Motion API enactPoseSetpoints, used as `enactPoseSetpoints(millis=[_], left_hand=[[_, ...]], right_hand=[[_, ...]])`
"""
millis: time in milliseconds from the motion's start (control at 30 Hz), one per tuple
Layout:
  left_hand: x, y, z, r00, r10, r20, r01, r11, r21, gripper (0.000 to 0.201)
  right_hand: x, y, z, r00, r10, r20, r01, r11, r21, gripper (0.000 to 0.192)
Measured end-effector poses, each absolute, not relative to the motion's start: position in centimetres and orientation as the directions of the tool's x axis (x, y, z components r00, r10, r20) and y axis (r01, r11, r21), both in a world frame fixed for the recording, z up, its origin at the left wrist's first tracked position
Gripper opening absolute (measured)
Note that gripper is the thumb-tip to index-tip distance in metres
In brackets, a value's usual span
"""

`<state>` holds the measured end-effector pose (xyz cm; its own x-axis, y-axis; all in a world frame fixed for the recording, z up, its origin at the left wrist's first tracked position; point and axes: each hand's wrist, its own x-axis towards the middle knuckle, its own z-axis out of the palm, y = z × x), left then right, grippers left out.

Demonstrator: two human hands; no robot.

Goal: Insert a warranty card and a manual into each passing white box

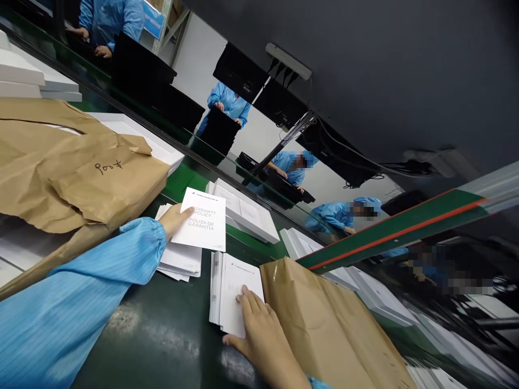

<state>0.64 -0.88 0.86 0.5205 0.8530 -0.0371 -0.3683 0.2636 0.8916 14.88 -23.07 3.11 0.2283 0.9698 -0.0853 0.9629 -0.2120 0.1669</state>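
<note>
My left hand [175, 218], in a blue sleeve, grips a white warranty policy booklet [201, 220] by its left edge, lifted over a loose stack of white leaflets [180, 260]. My right hand [263, 337] lies flat with fingers spread on a second stack of white booklets [232, 292] on the dark green table [162, 335]. That stack sits against a brown paper wrapping [324, 324] on its right.
A crumpled brown paper bag [68, 167] with handwriting covers white boxes at left. White flat boxes [247, 213] lie along the green conveyor. Several people in blue coats handle black screens beyond the belt. A green and red rail [397, 227] crosses at right.
</note>
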Motion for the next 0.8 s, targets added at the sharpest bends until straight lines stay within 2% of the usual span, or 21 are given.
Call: enactPoseSetpoints(millis=[100, 200, 300, 367, 433, 500, 567, 633, 700, 800], left_hand=[[0.6, -0.9, 0.8, 0.514, 0.857, -0.041, -0.360, 0.259, 0.896, 0.039], [0.5, -0.9, 0.8, 0.522, 0.852, -0.037, -0.356, 0.257, 0.899, 0.039], [0.5, -0.9, 0.8, 0.527, 0.848, -0.052, -0.340, 0.266, 0.902, 0.036], [0.6, -0.9, 0.8, 0.507, 0.859, -0.070, -0.326, 0.266, 0.907, 0.034], [0.7, -0.8, 0.7, 0.483, 0.872, -0.076, -0.314, 0.253, 0.915, 0.034], [0.8, -0.9, 0.7, 0.473, 0.878, -0.066, -0.302, 0.232, 0.925, 0.037], [0.8, -1.1, 0.8, 0.492, 0.869, -0.051, -0.288, 0.218, 0.932, 0.038], [0.7, -1.3, 1.0, 0.539, 0.842, -0.019, -0.290, 0.206, 0.935, 0.040], [0.7, -1.6, 1.2, 0.599, 0.799, 0.043, -0.307, 0.179, 0.935, 0.045], [0.8, -1.6, 1.2, 0.638, 0.762, 0.116, -0.314, 0.120, 0.942, 0.053]], right_hand=[[14.3, -23.5, 3.0, 0.215, 0.976, -0.027, 0.972, -0.212, 0.101, 0.043], [14.7, -23.6, 4.3, 0.190, 0.976, -0.106, 0.979, -0.197, -0.055, 0.026], [15.9, -23.6, 5.7, 0.207, 0.966, -0.152, 0.952, -0.235, -0.199, 0.026], [16.7, -23.5, 6.4, 0.312, 0.949, -0.037, 0.914, -0.311, -0.260, 0.034], [17.2, -22.9, 7.0, 0.418, 0.885, 0.203, 0.893, -0.360, -0.270, 0.038], [16.9, -21.6, 7.4, 0.400, 0.804, 0.440, 0.916, -0.340, -0.211, 0.037], [16.0, -19.8, 7.4, 0.253, 0.784, 0.567, 0.964, -0.254, -0.078, 0.036], [14.4, -17.6, 6.8, 0.068, 0.817, 0.573, 0.985, -0.146, 0.092, 0.035], [12.7, -15.5, 5.7, -0.068, 0.873, 0.482, 0.972, -0.051, 0.229, 0.035], [10.6, -13.2, 4.1, -0.170, 0.907, 0.384, 0.952, 0.050, 0.303, 0.035]])
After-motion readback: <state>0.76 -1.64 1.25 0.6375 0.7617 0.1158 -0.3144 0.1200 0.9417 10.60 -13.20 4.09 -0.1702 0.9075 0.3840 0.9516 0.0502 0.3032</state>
